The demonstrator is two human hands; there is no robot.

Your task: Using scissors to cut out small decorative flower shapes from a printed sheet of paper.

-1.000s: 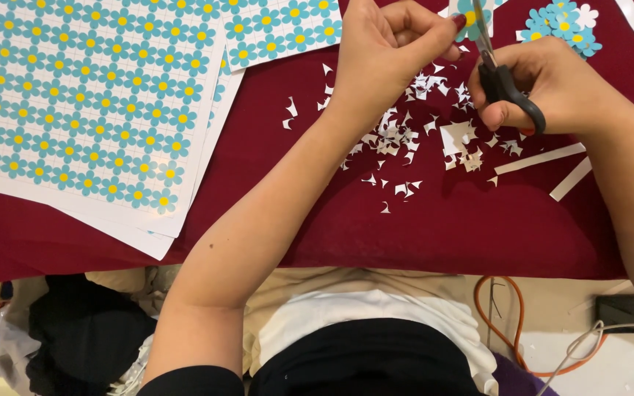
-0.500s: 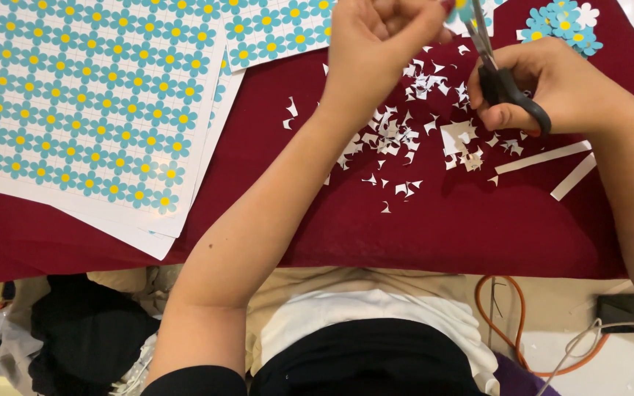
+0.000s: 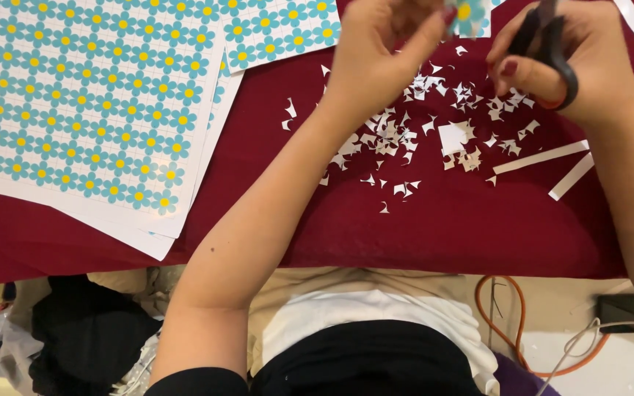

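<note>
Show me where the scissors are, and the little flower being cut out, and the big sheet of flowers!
scissors (image 3: 552, 51): head view, on the black handle loop.
paper flower (image 3: 466, 13): head view, on its blue petals beside the yellow middle.
flower sheet (image 3: 89, 95): head view, on the middle of the printed sheet lying on the red cloth.

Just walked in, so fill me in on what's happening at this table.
A person seated at a dark red tablecloth is cutting out paper flowers. The left hand pinches a small blue flower cutout with a yellow centre, while the right hand works black-handled scissors beside it. White paper scraps lie scattered below the hands, with two white paper strips to the right. Printed flower sheets lie stacked on the left.
</note>
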